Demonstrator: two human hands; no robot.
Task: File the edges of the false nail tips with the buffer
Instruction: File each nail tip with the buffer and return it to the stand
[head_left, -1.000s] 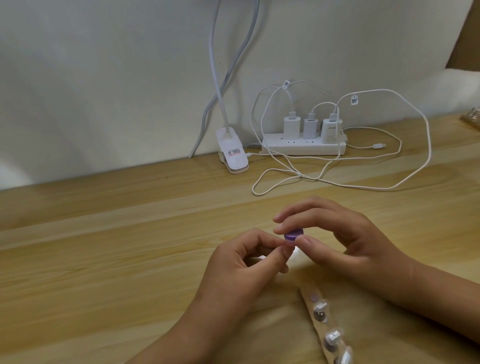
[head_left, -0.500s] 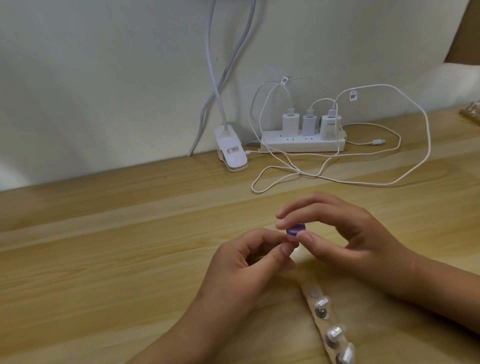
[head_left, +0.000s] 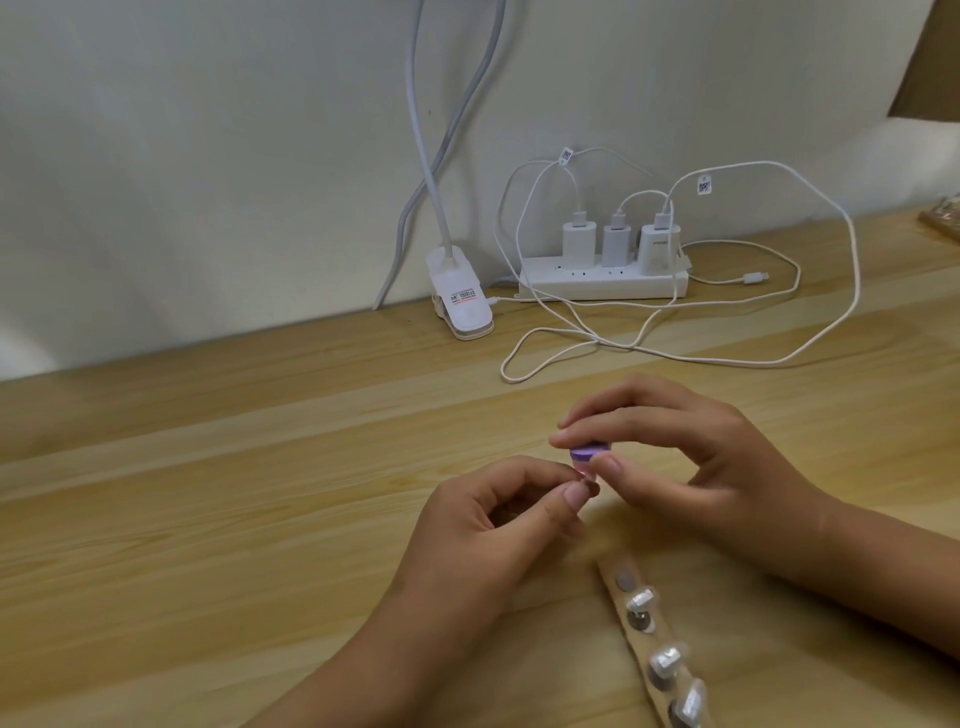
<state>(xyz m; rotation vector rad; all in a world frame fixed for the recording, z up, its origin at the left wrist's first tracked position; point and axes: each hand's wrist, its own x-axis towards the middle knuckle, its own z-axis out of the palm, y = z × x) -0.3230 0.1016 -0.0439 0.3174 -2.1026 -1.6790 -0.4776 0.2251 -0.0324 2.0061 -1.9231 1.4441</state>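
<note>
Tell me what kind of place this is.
Probably a home or office desk, not a salon: a wooden desk against a plain wall, a white power strip holding three chargers, and a clip-on lamp base.

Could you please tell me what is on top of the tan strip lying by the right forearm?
Three pearly nail tips stand on the strip on grey mounts, and its far-end pad is bare. The strip's near end runs out of frame, so anything there is unseen.

No text legible. Sticker on lamp clip, desk's back edge: blurred. Cable tags, charger lettering: unreadable.
</note>
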